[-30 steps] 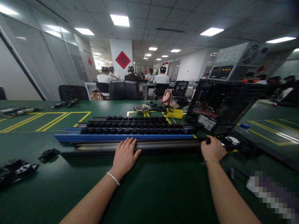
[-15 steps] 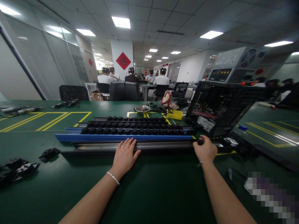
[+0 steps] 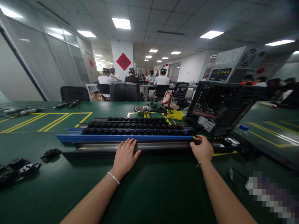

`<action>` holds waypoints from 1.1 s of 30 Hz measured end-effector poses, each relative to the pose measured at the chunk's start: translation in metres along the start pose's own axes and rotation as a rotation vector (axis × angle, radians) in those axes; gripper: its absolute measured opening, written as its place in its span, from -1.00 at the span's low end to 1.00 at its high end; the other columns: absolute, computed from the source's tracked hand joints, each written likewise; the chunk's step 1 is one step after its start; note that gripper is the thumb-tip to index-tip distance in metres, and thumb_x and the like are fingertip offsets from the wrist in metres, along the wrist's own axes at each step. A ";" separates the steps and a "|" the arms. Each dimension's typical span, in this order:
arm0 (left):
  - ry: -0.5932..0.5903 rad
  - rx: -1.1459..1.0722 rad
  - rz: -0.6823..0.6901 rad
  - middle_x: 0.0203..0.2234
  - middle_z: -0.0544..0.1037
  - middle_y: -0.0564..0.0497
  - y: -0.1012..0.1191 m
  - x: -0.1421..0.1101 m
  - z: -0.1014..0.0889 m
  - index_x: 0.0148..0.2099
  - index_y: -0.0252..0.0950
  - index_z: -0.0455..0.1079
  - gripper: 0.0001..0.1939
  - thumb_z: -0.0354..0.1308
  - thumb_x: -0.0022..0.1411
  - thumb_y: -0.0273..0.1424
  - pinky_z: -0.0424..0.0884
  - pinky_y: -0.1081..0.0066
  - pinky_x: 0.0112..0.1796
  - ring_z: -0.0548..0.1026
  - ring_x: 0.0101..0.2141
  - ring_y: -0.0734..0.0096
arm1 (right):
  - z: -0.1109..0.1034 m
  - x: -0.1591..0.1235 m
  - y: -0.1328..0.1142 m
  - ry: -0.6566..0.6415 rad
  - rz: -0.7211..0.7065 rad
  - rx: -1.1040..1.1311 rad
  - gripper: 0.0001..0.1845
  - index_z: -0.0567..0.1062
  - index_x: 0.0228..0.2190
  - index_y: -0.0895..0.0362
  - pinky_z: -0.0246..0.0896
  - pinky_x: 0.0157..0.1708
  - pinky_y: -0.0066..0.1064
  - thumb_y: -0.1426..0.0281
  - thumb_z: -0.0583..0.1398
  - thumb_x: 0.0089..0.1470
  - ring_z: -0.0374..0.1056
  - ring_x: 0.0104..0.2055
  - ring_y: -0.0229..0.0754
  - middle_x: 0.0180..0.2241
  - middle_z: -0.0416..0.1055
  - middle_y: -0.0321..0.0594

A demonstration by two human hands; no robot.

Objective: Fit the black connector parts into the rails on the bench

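Observation:
My left hand (image 3: 126,155) lies with fingers spread on a long metal rail (image 3: 95,146) with dark edges, which runs left to right across the table. Near the rail's right end, my right hand (image 3: 203,149) pinches a small black part (image 3: 197,141) between thumb and fingers; most of it is hidden by them. Just behind the rail runs a long blue strip (image 3: 93,138). Beyond it, several black roller-like pieces (image 3: 130,131) stand in rows along more strips.
Loose black parts (image 3: 50,155) lie at the left. An open computer case (image 3: 224,105) with power supplies (image 3: 233,67) on top stands at the right. A metal bowl (image 3: 142,109) and a yellow tray (image 3: 175,115) sit farther back. People (image 3: 161,79) sit at distant tables.
My right hand has shifted slightly left along the rail with the small black part in its fingers. My left hand stays in place on the rail.

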State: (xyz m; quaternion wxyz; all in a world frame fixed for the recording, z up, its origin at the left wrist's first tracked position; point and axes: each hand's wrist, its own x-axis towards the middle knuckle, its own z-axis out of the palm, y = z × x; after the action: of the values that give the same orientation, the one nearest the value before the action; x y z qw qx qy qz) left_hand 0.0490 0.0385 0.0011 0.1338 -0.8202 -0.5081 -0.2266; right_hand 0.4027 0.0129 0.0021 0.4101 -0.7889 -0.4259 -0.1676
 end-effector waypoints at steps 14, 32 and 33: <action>0.011 -0.006 0.004 0.08 0.35 -0.09 -0.001 0.000 0.002 0.13 -0.30 0.24 -0.46 -0.17 0.24 -0.10 0.13 0.11 0.10 0.22 0.13 0.17 | 0.002 -0.007 -0.014 -0.061 0.020 0.053 -0.59 0.37 -0.24 0.08 0.16 -0.27 -0.32 0.34 0.15 -0.27 0.33 -0.30 -0.10 -0.33 0.45 -0.26; 0.028 -0.022 0.006 0.08 0.35 -0.10 -0.001 0.000 0.004 0.13 -0.29 0.24 -0.47 -0.14 0.23 -0.11 0.13 0.10 0.10 0.23 0.12 0.16 | 0.000 -0.015 -0.035 -0.114 -0.011 0.072 -0.61 0.35 -0.26 0.07 0.13 -0.27 -0.34 0.34 0.15 -0.26 0.32 -0.29 -0.13 -0.35 0.42 -0.29; 0.026 -0.022 0.006 0.08 0.35 -0.10 -0.001 0.000 0.004 0.13 -0.29 0.24 -0.47 -0.14 0.23 -0.11 0.13 0.10 0.10 0.23 0.12 0.16 | 0.000 -0.015 -0.036 -0.114 -0.014 0.074 -0.61 0.35 -0.26 0.07 0.13 -0.27 -0.34 0.35 0.14 -0.26 0.32 -0.30 -0.13 -0.35 0.42 -0.29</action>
State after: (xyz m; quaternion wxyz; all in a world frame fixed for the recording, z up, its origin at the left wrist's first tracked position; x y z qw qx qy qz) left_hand 0.0489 0.0408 -0.0026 0.1320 -0.8201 -0.5014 -0.2422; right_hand 0.3649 0.0151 0.0107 0.4128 -0.7784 -0.4601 -0.1093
